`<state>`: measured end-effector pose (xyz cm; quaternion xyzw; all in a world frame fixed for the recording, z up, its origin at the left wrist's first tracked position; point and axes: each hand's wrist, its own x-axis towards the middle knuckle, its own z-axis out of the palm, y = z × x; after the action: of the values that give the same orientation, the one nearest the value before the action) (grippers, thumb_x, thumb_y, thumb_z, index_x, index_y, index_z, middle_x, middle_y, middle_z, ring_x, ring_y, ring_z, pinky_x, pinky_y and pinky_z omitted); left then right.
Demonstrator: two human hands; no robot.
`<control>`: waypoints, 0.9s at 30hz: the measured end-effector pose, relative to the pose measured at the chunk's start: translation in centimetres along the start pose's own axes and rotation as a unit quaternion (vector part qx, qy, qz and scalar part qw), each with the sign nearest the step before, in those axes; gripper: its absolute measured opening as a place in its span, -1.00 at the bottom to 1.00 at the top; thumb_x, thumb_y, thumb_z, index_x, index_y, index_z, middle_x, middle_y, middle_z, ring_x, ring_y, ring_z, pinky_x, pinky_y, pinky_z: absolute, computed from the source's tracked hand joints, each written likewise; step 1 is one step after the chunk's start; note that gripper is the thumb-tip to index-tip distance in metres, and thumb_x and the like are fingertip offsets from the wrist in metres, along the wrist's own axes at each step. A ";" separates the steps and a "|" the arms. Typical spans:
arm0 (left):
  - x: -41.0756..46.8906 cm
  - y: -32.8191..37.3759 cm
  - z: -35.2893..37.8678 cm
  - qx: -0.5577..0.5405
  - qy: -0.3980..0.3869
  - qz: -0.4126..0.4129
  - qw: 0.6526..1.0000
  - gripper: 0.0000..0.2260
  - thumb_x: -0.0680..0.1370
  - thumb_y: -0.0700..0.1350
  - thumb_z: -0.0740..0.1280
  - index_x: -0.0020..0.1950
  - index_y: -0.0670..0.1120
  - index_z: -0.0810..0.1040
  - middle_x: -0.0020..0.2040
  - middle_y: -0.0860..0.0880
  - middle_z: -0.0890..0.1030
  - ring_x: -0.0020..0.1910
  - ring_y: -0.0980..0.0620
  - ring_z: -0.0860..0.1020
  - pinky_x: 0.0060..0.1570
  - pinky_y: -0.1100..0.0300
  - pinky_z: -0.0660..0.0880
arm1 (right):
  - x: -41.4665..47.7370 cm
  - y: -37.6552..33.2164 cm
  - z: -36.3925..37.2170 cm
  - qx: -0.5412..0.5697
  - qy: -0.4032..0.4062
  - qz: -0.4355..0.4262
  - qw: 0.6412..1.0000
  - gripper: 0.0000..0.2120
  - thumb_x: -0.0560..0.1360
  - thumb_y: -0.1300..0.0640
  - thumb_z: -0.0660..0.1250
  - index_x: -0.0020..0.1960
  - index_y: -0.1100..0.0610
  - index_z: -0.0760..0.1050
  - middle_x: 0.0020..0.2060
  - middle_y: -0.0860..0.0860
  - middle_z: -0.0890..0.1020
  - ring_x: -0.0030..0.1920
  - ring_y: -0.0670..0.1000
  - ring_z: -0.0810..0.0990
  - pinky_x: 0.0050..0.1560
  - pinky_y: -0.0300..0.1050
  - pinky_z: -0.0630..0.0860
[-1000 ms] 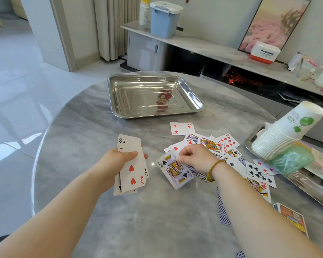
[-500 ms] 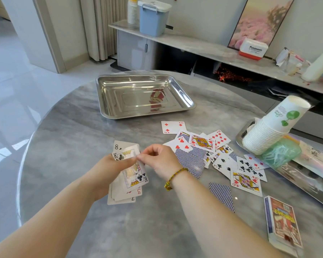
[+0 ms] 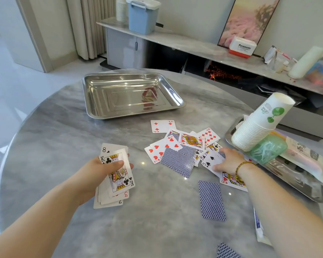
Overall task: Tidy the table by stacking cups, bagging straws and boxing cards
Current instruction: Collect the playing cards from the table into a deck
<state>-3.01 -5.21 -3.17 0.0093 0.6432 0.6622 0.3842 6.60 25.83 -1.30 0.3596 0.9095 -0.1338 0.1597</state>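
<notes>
Table (image 3: 54, 138) rim curves left (cards (image 3: 177, 157) well inside).

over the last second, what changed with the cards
The right hand laid the king of clubs onto the stack in the left hand, let go, then moved right onto the five of spades. The left hand still grips the stack; cups and tray unmoved.

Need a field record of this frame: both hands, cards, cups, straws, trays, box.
left hand: grips a stack of cards, king of clubs on top
right hand: fingers rest on the five of spades
loose cards: scattered on the table, some face down
cup stack: tilted, in the right tray
straw bag: green, beside the cup stack, same tray
far tray: steel, beyond the cards
card box: near right, partly hidden by the arm
</notes>
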 end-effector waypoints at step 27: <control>-1.5 0.8 1.5 -0.063 -0.032 0.013 0.997 -0.86 0.56 -0.21 0.18 -0.02 -0.11 0.53 -0.32 -0.02 0.69 -0.35 0.04 0.66 -0.34 0.10 0.61 | -6.9 -10.0 2.5 0.678 -0.119 -0.137 0.712 -0.74 0.51 0.40 0.09 -0.15 0.12 0.45 -0.49 -0.10 0.64 -0.45 -0.16 0.60 -0.37 -0.27 0.55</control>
<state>-1.55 -4.62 -1.51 0.0151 0.5873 0.7059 0.3957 4.92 13.64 0.38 0.2242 0.5869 -0.7770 -0.0403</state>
